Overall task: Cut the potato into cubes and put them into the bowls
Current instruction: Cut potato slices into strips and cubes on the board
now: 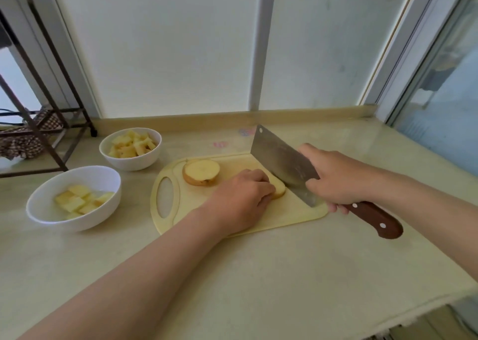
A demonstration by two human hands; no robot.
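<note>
On the yellow plastic cutting board, our left hand curls over a thick potato slice; our right hand grips the brown-handled steel cleaver beside it.

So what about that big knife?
The knife is a cleaver: broad rectangular steel blade with a hole in its far corner, and a reddish-brown handle with rivets. The right hand grips it where handle meets blade. Its edge points down at the board, beside the potato piece under the left hand.
</note>
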